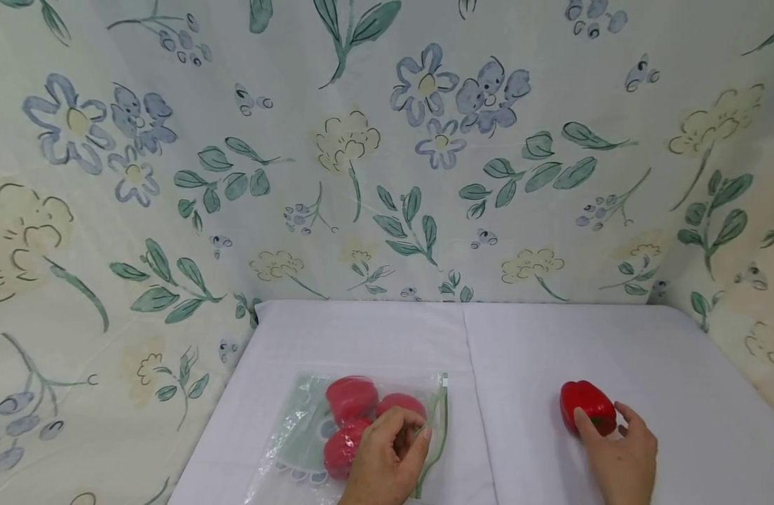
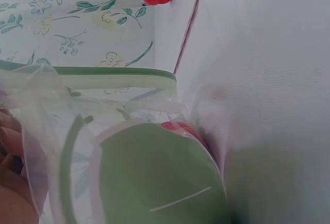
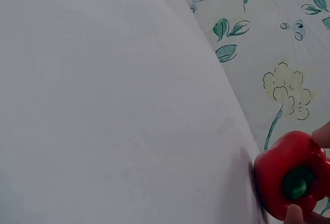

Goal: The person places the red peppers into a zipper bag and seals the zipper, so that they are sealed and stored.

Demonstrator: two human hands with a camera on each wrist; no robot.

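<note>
We see the left hand (image 1: 383, 459) pinching a clear bag (image 1: 299, 438) near its opening, fingers nearly together, three red items (image 1: 352, 398) inside. Well apart, the right hand (image 1: 623, 459) holds a red pepper (image 1: 578, 398) on the counter (image 1: 532, 351), fingers spread around it.

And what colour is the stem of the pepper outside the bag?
The stem is green, seen best in the right wrist view.

The left hand (image 1: 382, 459) and the right hand (image 1: 623, 459) (both bare) have slim fingers (image 1: 633, 422), rounded at the ends.
</note>
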